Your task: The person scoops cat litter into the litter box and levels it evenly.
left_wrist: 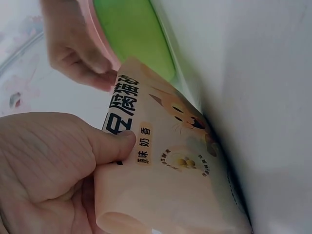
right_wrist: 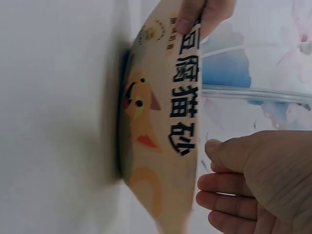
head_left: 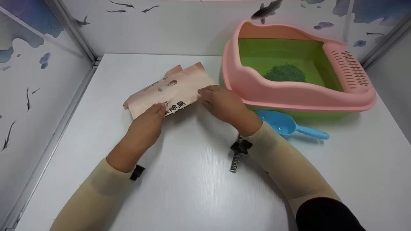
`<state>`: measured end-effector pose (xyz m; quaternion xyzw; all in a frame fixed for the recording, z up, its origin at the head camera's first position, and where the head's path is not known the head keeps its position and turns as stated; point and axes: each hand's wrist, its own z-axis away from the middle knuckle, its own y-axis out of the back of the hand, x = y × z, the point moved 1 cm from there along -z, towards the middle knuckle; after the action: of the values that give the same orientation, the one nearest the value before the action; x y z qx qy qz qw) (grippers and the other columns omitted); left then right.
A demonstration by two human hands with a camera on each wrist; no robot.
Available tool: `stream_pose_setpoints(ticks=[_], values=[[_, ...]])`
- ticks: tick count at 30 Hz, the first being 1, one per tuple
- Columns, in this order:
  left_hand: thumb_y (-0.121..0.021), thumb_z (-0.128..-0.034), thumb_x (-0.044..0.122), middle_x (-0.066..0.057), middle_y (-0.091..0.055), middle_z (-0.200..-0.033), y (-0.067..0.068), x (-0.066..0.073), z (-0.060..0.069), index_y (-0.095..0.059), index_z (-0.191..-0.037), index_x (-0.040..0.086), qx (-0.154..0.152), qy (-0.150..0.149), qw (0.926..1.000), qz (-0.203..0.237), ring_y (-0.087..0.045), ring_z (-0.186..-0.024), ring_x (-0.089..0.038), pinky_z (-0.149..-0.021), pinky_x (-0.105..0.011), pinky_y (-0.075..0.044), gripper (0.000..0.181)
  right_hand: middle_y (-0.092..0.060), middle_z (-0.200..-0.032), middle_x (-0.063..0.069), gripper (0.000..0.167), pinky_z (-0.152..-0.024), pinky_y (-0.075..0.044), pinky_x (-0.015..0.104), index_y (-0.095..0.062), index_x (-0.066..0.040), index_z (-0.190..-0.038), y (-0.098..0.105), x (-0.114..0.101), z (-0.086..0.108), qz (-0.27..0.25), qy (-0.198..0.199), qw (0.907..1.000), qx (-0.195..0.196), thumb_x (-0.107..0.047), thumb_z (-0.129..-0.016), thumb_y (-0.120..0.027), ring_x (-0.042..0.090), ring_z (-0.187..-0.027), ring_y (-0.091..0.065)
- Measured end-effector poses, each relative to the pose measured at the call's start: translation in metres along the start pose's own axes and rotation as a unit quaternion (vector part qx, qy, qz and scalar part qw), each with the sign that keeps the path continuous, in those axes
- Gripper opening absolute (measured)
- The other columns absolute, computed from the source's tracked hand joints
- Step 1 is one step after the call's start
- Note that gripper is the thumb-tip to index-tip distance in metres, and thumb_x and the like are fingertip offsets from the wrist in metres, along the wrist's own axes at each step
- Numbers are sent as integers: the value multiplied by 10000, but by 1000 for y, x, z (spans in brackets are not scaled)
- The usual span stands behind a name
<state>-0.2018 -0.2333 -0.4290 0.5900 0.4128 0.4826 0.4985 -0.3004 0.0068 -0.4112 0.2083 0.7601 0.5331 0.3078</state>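
A peach-coloured bag of cat litter (head_left: pixel 184 85), printed with dark characters and a cartoon cat, leans low over the white table. My left hand (head_left: pixel 143 128) grips its near edge toward the left, thumb on the printed face and fingers behind, as the left wrist view shows. At the bag's right end is my right hand (head_left: pixel 223 104). In the right wrist view its thumb and fingers (right_wrist: pixel 229 185) are loosely extended beside the bag's edge, fingertips at or nearly touching it, not closed round it.
A litter box (head_left: pixel 308 96) with a pink rim and green base stands at the back right, some green granules (head_left: pixel 285 73) inside. Before it lies a blue scoop (head_left: pixel 282 125), partly hidden by my right forearm. Patterned wall panels (head_left: pixel 179 29) border the table's back and left.
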Motion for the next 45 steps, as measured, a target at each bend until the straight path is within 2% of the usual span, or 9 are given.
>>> stream_pose_setpoints(ticks=[2,8,14,16,19,26,35,41,45], values=[[-504,-1037,-65,-263,-499,-1543,0,0,0,-482,-1478,-105,3,20,10000,46,-471,-1463,-393,-1216,-484,-413,444,-703,-1365,60,305,-1057,-564,437,-709,-129,-1327,9,-5,9,-228,293,9993,-25,-233,-1053,-626,250,-1305,-638],[-493,-1050,-44,-263,-504,-1540,-2,0,0,-483,-1480,-101,-16,17,9999,112,-480,-1456,-392,-1210,-488,-423,434,-730,-1289,67,317,-975,-596,419,-704,-125,-1332,23,-8,47,-438,1398,9890,-226,-229,-1035,-659,237,-1203,-686],[-486,-1060,-22,-255,-503,-1544,-2,0,1,-481,-1485,-94,-30,28,9999,147,-478,-1460,-386,-1215,-484,-418,431,-757,-1226,14,284,-992,-600,367,-742,-133,-1260,17,9,87,-748,2122,9683,-1082,-250,-1004,-708,189,-1191,-692],[-480,-1058,-30,-257,-507,-1539,-3,0,1,-484,-1481,-97,-9,-4,9999,118,-484,-1455,-389,-1211,-485,-423,428,-762,-1212,-2,290,-975,-607,361,-750,-135,-1248,14,17,100,-799,2174,9632,-1367,-256,-984,-736,180,-1184,-693],[-479,-1056,-36,-257,-509,-1537,-3,0,1,-486,-1480,-97,-8,-28,9999,119,-484,-1455,-387,-1211,-478,-424,428,-763,-1196,-8,299,-934,-619,355,-757,-130,-1233,12,30,117,-717,2119,9611,-1620,-241,-955,-770,174,-1160,-695],[-483,-1056,-36,-255,-524,-1525,-4,-2,0,-498,-1468,-101,46,-53,9999,84,-493,-1448,-385,-1207,-473,-429,418,-753,-1248,24,413,-938,-627,388,-747,-110,-1267,11,52,141,-236,2268,9591,-1676,-229,-883,-843,217,-1180,-701],[-481,-1077,12,-237,-465,-1580,-3,-3,-1,-452,-1513,-76,-231,101,9997,56,-442,-1489,-371,-1217,-472,-414,446,-726,-1325,30,414,-976,-615,368,-731,-113,-1296,6,52,148,700,2757,9484,-1401,-181,-897,-818,220,-1238,-688],[-468,-1077,4,-245,-480,-1565,-2,-4,-2,-462,-1501,-87,-201,18,9998,55,-452,-1482,-373,-1222,-465,-409,434,-734,-1317,21,379,-950,-623,351,-733,-121,-1303,6,50,146,777,2798,9479,-1307,-190,-932,-776,195,-1217,-702],[-477,-1067,-15,-249,-497,-1549,-1,-4,-2,-477,-1491,-88,-139,-15,9999,59,-470,-1468,-378,-1210,-466,-426,430,-755,-1268,23,369,-912,-635,347,-744,-121,-1284,4,49,145,652,2799,9513,-1115,-187,-923,-786,194,-1167,-726]])
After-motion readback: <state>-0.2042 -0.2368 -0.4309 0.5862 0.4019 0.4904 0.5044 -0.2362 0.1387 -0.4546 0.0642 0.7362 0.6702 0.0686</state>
